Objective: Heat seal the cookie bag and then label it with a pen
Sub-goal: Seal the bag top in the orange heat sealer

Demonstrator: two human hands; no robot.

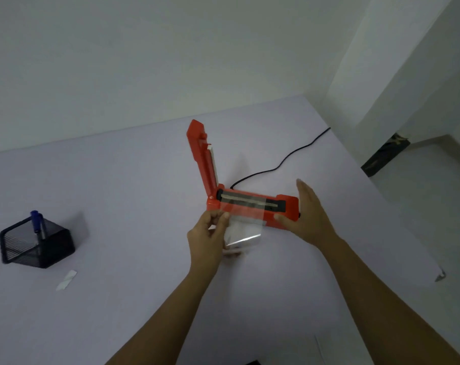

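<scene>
The cookie bag (pixel 243 227), a clear plastic one, lies with its upper part across the front of the red heat sealer (pixel 252 206), near the middle of the desk (pixel 118 206), and its lower part hangs toward the person. The left hand (pixel 207 233) has the bag's left side pinched between thumb and fingers, which are curled close around the film. The right hand (pixel 302 214) is spread wide, with the fingers straight and the palm turned to the left; its thumb touches the bag's right edge at the front of the sealer, and the other fingers stand above the sealer's right end without gripping anything. The bag is blurred, so I cannot tell what is inside it. The sealer's lid (pixel 202 156) stands up, tilted a little to the left, and the dark sealing strip (pixel 250 200) on the base is uncovered. A black cable (pixel 281 164) runs from the sealer toward the far right corner of the desk. Far to the left, near the left edge, a black mesh holder (pixel 36 243) carries a blue pen (pixel 35 221) that stands upright in it. Just in front of the holder lies a small white label (pixel 66 280), flat on the surface. Between the holder and the hands the desk is bare and gives much room. The right edge of the desk is near the right forearm.
</scene>
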